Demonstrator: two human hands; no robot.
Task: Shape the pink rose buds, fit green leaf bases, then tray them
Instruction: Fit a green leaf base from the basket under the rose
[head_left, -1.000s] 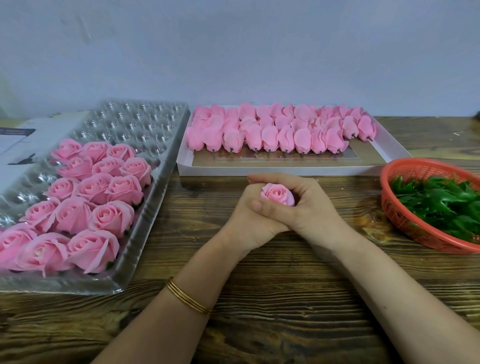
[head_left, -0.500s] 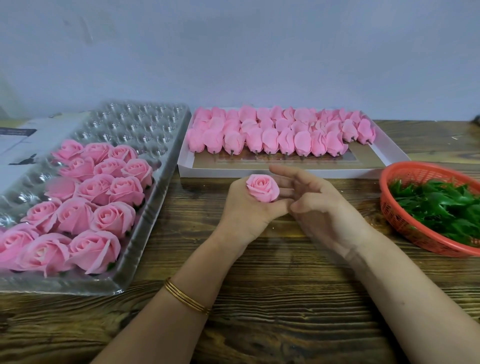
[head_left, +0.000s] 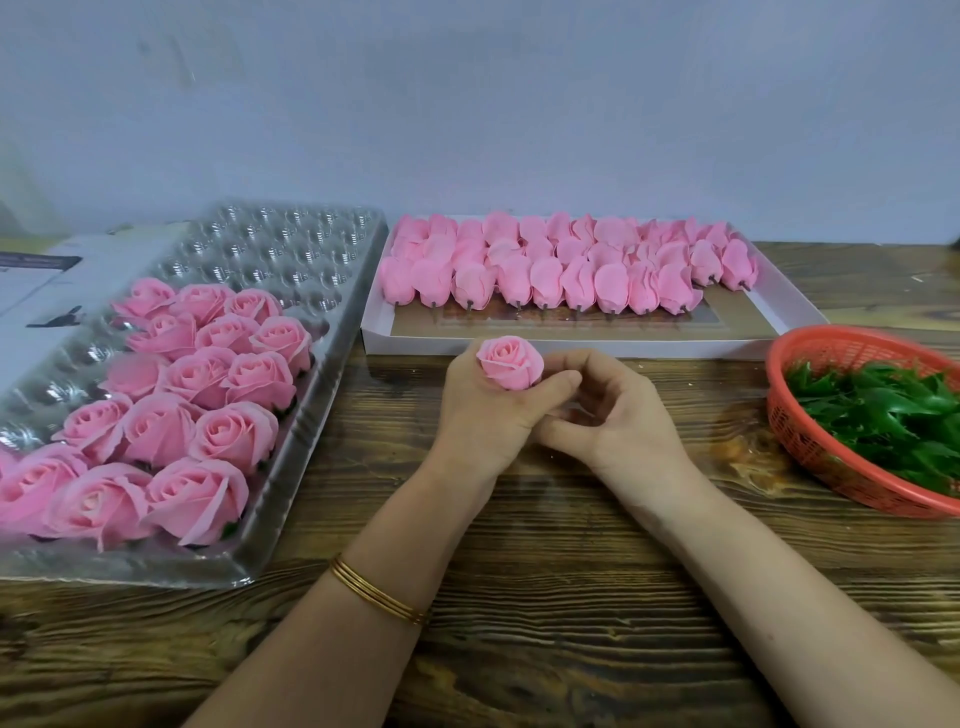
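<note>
Bud in hand at centre frame: tease the petals, don't crush them.
Your left hand (head_left: 488, 415) wraps the rose bud (head_left: 510, 362) from below, bloom upright. Your right hand (head_left: 618, 426) rests against it, fingers bent, and whether it pinches anything I cannot tell. Work the outer petals lightly. The green leaf bases (head_left: 883, 415) wait at the right edge.

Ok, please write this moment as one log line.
step: shaping; left hand: grips pink rose bud; right hand: curled beside it, hold unclear; leaf bases: in red basket; tray: partly filled
</note>
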